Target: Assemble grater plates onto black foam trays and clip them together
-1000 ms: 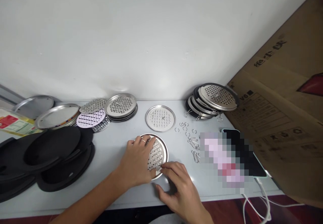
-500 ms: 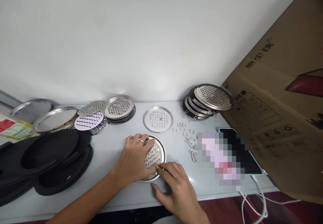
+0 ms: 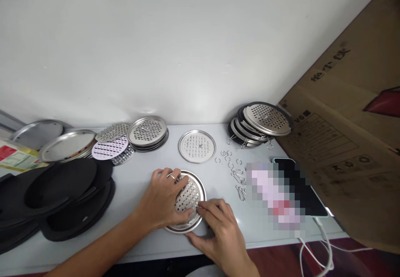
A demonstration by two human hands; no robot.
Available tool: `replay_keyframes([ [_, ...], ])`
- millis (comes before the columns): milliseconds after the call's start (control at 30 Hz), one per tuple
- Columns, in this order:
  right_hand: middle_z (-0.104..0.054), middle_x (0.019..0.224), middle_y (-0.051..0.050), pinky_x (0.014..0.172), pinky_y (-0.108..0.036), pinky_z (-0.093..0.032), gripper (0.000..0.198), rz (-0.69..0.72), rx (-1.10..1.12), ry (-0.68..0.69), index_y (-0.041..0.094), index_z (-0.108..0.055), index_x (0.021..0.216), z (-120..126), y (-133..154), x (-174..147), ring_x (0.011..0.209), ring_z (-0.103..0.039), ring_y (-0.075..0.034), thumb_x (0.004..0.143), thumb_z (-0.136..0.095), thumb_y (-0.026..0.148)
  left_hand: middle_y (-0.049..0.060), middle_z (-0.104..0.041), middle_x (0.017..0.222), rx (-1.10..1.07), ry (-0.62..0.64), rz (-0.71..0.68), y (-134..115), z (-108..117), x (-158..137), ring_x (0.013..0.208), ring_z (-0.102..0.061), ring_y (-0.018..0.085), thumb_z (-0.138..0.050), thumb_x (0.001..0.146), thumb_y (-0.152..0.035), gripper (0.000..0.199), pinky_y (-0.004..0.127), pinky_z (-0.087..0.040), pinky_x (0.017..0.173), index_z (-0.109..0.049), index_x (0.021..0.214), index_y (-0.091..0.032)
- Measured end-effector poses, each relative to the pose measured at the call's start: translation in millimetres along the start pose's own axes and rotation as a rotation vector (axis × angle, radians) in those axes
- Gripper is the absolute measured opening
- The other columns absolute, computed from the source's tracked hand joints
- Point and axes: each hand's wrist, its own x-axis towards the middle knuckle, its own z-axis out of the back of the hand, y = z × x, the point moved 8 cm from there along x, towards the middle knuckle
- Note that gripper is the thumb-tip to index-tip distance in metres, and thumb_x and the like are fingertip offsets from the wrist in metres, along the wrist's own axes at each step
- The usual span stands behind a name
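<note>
A round metal grater [image 3: 189, 198], a perforated disc inside a raised rim, lies on the table in front of me. My left hand [image 3: 164, 200] grips it from the left, fingertips over the far rim and thumb across the near part of the disc. My right hand [image 3: 217, 227] holds its right edge, with the fingertips on the disc by the rim and the thumb at the near rim. Beyond them lies another round grater [image 3: 197, 146]. Small metal rings [image 3: 238, 162] and wire clips [image 3: 240, 193] are scattered to the right.
Black round pieces [image 3: 62, 185] are piled at left, near plain metal discs [image 3: 68, 145], loose perforated discs [image 3: 111, 148] and a grater stack [image 3: 146, 131]. Assembled graters [image 3: 265, 121] are stacked at the back right. A phone [image 3: 303, 185] with a white cable lies beside a cardboard box [image 3: 346, 143].
The grater has shifted slightly toward me. My left thumb has drawn back left from the right fingertips, and my right hand has settled on the rim, its thumb now at the near edge.
</note>
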Motion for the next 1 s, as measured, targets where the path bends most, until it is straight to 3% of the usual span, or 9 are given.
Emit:
replay_keyframes([
  [233,-0.074,0.101,-0.006,0.079,-0.045,-0.055,0.043,0.033,0.021,0.021,0.022,-0.066,0.108,-0.4,1.7,-2.4,0.093,-0.060,-0.027,0.071,-0.088,0.025,0.010,-0.062,0.118,0.031,0.033,-0.044,-3.7,-2.3,-5.0,0.103,-0.053,0.034,-0.072,0.066,-0.064,0.068,0.053,-0.034,0.093,-0.061,0.119,-0.024],
  [433,-0.073,0.100,-0.006,0.078,-0.046,-0.055,0.042,0.022,0.012,0.014,0.023,-0.067,0.106,-1.6,0.4,-2.4,0.091,-0.061,-0.028,0.070,-0.088,0.024,0.008,-0.062,0.118,-0.019,-0.018,-0.017,-5.3,6.6,-2.8,0.102,-0.055,0.032,-0.071,0.069,-0.060,0.055,0.053,-0.034,0.097,-0.064,0.110,-0.025],
  [700,-0.070,0.105,-0.009,0.079,-0.046,-0.054,0.039,0.003,-0.009,-0.005,0.022,-0.067,0.105,-0.9,-3.2,-5.4,0.094,-0.062,-0.029,0.070,-0.086,0.019,0.008,-0.061,0.119,-0.037,-0.055,-0.026,-3.8,3.9,1.8,0.102,-0.054,0.032,-0.073,0.069,-0.056,0.062,0.052,-0.036,0.095,-0.061,0.123,-0.026],
  [900,-0.070,0.104,-0.008,0.079,-0.046,-0.054,0.039,0.001,-0.009,-0.004,0.023,-0.067,0.105,0.2,-2.0,-3.8,0.093,-0.062,-0.029,0.071,-0.085,0.020,0.010,-0.061,0.120,-0.031,-0.032,-0.044,-6.9,7.3,3.2,0.102,-0.055,0.033,-0.071,0.071,-0.060,0.056,0.055,-0.034,0.099,-0.066,0.115,-0.025],
  [1000,-0.070,0.102,-0.008,0.077,-0.046,-0.054,0.037,0.005,-0.023,0.010,0.022,-0.066,0.102,-0.4,-1.2,-2.6,0.090,-0.062,-0.029,0.071,-0.085,0.021,0.008,-0.063,0.118,-0.053,-0.054,-0.048,-7.1,16.1,12.7,0.102,-0.057,0.030,-0.065,0.081,-0.056,0.043,0.052,-0.036,0.098,-0.068,0.110,-0.024],
])
